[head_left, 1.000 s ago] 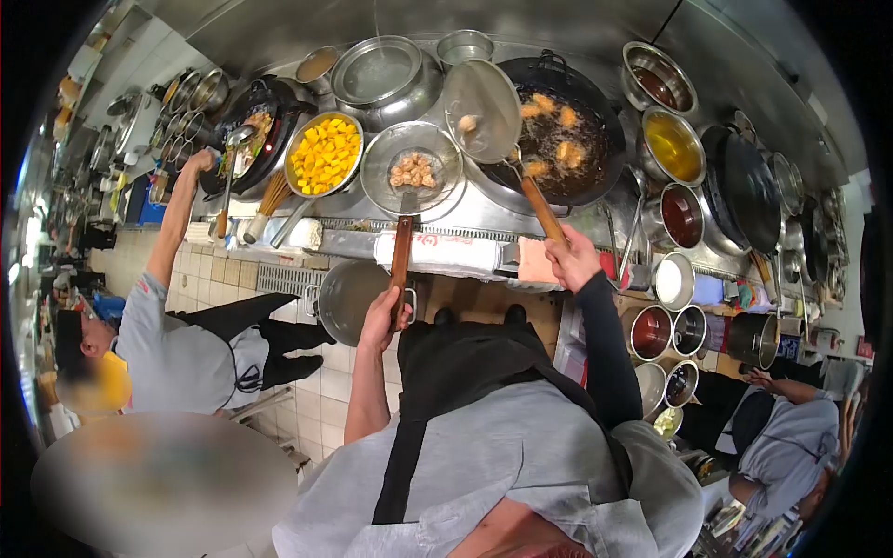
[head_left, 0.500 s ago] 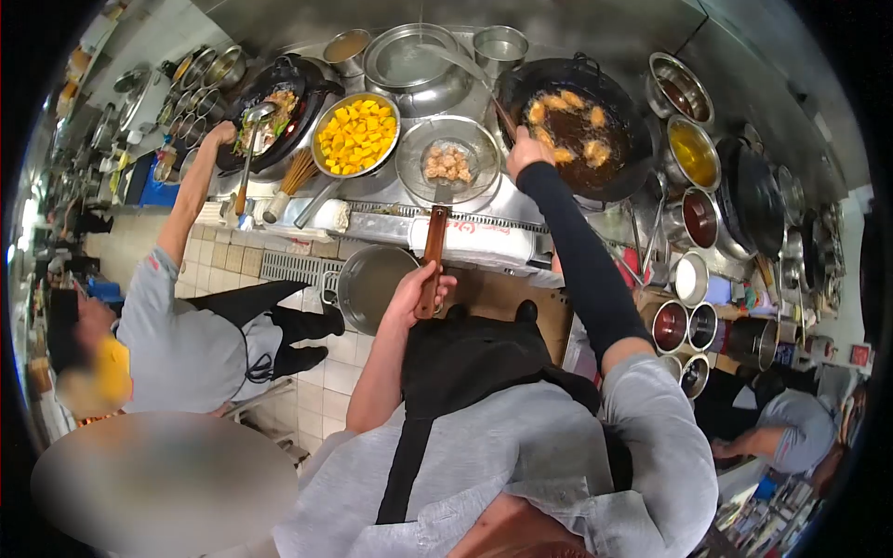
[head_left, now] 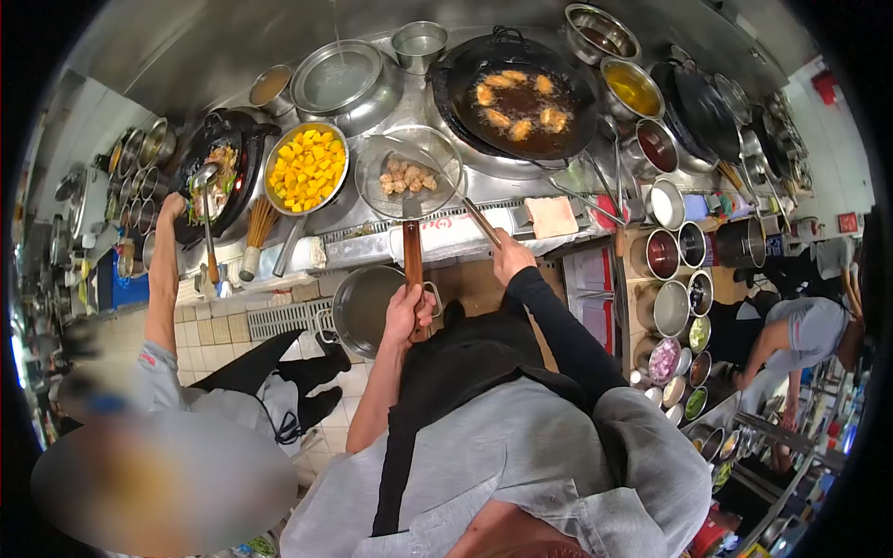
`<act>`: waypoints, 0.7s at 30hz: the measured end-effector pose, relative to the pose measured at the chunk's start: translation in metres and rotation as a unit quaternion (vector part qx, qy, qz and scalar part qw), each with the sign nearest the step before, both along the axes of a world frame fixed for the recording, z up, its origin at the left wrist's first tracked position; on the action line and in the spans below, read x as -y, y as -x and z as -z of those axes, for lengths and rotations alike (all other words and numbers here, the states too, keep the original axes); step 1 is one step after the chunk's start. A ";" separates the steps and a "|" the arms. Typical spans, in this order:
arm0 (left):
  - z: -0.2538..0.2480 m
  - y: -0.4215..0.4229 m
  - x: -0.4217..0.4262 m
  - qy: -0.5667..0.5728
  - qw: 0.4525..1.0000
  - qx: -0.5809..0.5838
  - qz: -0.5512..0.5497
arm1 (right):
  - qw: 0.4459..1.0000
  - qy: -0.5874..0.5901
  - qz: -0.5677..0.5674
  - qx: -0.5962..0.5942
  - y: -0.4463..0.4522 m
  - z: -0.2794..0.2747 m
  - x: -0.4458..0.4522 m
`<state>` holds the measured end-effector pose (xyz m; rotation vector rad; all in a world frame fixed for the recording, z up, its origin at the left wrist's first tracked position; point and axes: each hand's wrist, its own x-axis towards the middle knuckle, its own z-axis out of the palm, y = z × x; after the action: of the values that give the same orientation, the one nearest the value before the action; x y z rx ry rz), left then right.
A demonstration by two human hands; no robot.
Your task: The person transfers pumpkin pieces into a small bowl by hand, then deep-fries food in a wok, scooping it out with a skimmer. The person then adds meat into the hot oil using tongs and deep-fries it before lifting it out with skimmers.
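The left hand [head_left: 406, 316] wraps round the strainer [head_left: 379, 197], its long axis running straight ahead; the right hand [head_left: 512, 257] clenches the skimmer [head_left: 448, 188], which slants forward-left from it.

I am in a working restaurant kitchen; along the metal-topped stove counter [head_left: 363, 244] in front of me sit large black woks, the one ahead [head_left: 558, 139] holding dark oil and browned pieces, the one to my left [head_left: 244, 177] holding mixed food; steel bowls of sauces, such as the yellow one [head_left: 633, 87], stand to the right; below them, containers of chopped ingredients [head_left: 664, 361] line up; a co-worker in a grey shirt and dark apron [head_left: 244, 409] stands over the left wok; tiles [head_left: 321, 437] cover part of the floor
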<state>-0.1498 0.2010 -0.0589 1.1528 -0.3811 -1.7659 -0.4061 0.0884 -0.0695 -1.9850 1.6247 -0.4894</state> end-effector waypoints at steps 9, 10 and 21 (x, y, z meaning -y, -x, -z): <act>-0.037 -0.014 -0.030 0.039 0.999 0.006 0.032 | 0.981 0.043 0.119 0.148 0.021 -0.034 -0.032; -0.050 -0.011 -0.034 0.034 0.999 0.033 0.024 | 0.978 0.065 0.121 0.159 0.024 -0.029 -0.037; -0.039 -0.038 -0.061 -0.026 0.999 -0.006 0.026 | 0.596 -0.537 0.095 0.590 0.001 0.037 -0.058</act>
<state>-0.1123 0.2621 -0.0194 1.1788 -0.3634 -1.8371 -0.4068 0.1467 -0.1069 -0.2755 0.7696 -0.5048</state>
